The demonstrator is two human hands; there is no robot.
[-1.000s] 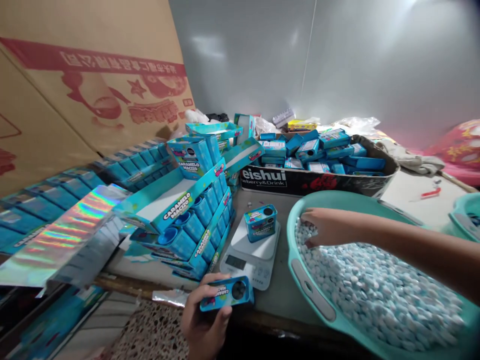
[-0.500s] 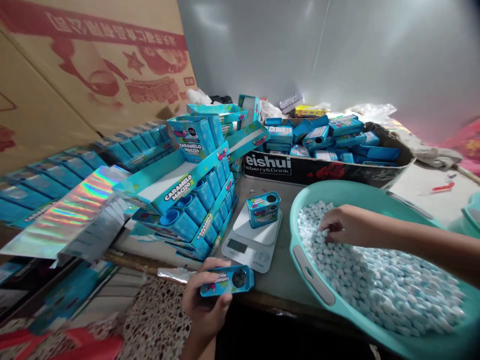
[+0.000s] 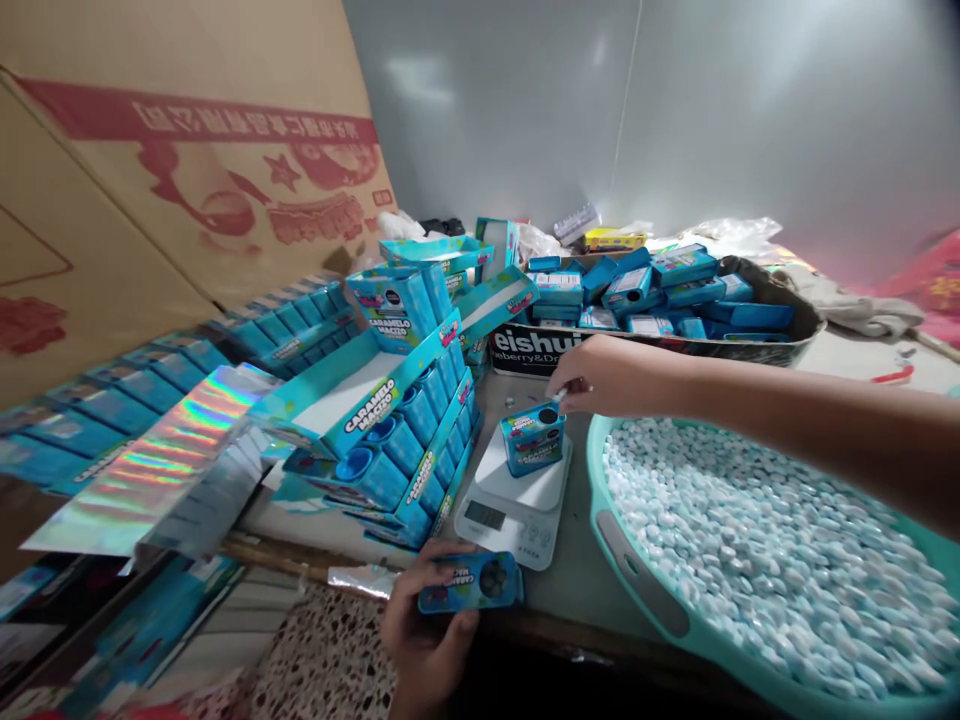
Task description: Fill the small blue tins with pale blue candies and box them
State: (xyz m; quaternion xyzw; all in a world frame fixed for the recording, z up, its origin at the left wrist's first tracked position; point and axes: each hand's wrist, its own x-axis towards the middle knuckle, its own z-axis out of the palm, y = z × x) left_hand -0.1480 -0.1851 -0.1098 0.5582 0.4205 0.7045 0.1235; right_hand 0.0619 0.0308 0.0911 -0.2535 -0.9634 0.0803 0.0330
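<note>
My left hand [image 3: 426, 632] is closed round a blue candy box [image 3: 459, 586] at the table's front edge; a dark round spot shows on the box's top face. Another blue candy box [image 3: 537, 452] stands on a white digital kitchen scale [image 3: 550, 535]. Over that box's round opening, my right hand [image 3: 596, 375] pinches a small white candy [image 3: 559, 395]. The right forearm reaches across a turquoise basin [image 3: 660, 590] filled with small wrapped-looking white and pale blue candies [image 3: 757, 550]. The reading on the scale is not legible.
Left of the scale rise stacked display trays [image 3: 367, 400] with blue boxes. Behind it, a black carton [image 3: 525, 345] holds many loose blue boxes. A large brown cardboard box [image 3: 187, 190] stands at the back left, with a shiny holographic sheet [image 3: 161, 455] before it.
My right hand has moved left from the candies in the basin to above the box on the scale. My left hand still holds its box; the view has shifted slightly.
</note>
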